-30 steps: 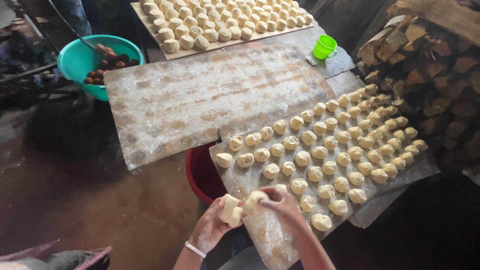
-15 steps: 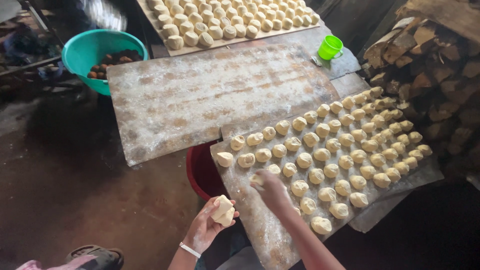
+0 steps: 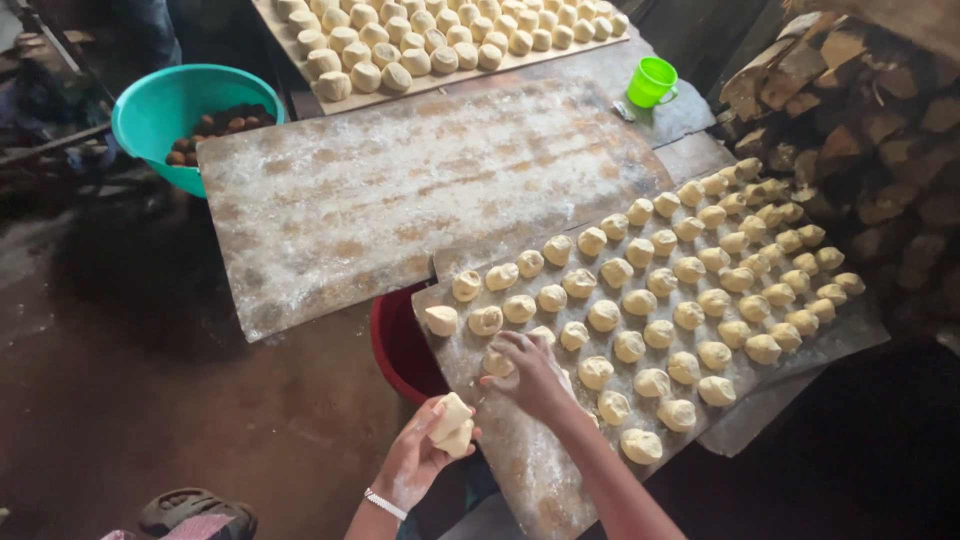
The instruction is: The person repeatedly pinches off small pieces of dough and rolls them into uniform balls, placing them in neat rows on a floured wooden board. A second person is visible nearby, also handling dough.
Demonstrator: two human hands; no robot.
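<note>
The left hand is closing its fingers around a pale dough lump, holding it just off the near-left corner of the floured board. The right hand is pressing down, fingers curled, on a small dough piece near that board's near-left edge, beside the end of the rows of dough balls.

The dough is looking soft and light (it dents under the fingers), slightly tacky where flour is missing, and easily deformed by a hard squeeze. I judge it best taken with a loose cupped grip around its sides, fingertips pinching off only the portion wanted.

As for containers: the teal basin, standing well apart beyond the far-left corner of the bare floured board, is holding dark brown fried-looking balls. A red bucket is sitting under the boards, its contents hidden. A small green cup is standing at the far-right corner; what is in it cannot be told. The far tray is carrying more pale dough pieces in tight rows.
</note>
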